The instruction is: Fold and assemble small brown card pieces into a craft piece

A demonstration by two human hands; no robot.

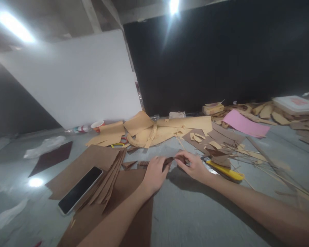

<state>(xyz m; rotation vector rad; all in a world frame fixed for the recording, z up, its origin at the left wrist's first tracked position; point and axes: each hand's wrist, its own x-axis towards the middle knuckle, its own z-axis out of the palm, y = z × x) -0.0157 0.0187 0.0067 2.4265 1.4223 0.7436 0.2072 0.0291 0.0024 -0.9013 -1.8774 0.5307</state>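
My left hand (pixel 156 171) and my right hand (pixel 192 165) meet over the middle of the grey table. Between their fingertips is a small dark brown piece of paper or card (pixel 168 160), pinched from both sides; the fingers hide much of its shape. Just right of my right hand lies a yellow utility knife (pixel 225 170). Brown sheets (pixel 136 187) spread under and beside my left forearm. Small folded brown pieces (pixel 129 165) sit just beyond my left hand.
A phone (pixel 80 189) rests on stacked brown sheets at the left. Tan sheets (pixel 167 132), yellow-handled scissors (pixel 117 145) and a paper cup (pixel 98 125) stand further back. Thin strips (pixel 280 175) and a pink sheet (pixel 244 124) lie to the right, before a black panel (pixel 221 55).
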